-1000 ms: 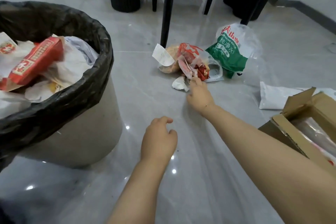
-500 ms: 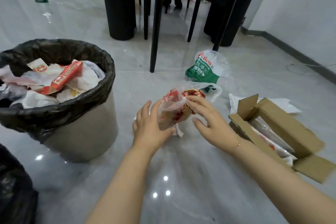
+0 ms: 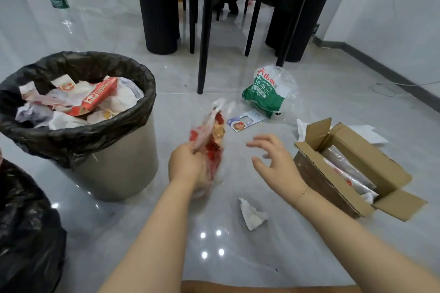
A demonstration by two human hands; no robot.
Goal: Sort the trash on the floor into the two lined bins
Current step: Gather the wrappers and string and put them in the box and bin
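My right hand [image 3: 273,159] is letting go and opening, so my left hand [image 3: 188,164] alone is now gripping the snack wrapper [image 3: 212,135], lifted off the floor. I am probably carrying it left to the nearly full bin [image 3: 114,169]; a tissue [image 3: 252,215] is lying near me.

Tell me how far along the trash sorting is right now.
Partly done. The grey bin already holds paper wrappers and a red carton. In hand: the left hand grips a crumpled red and clear wrapper; the right hand hangs open beside it. Left on the floor: a tissue, a small card, the green water bag and the open cardboard box.
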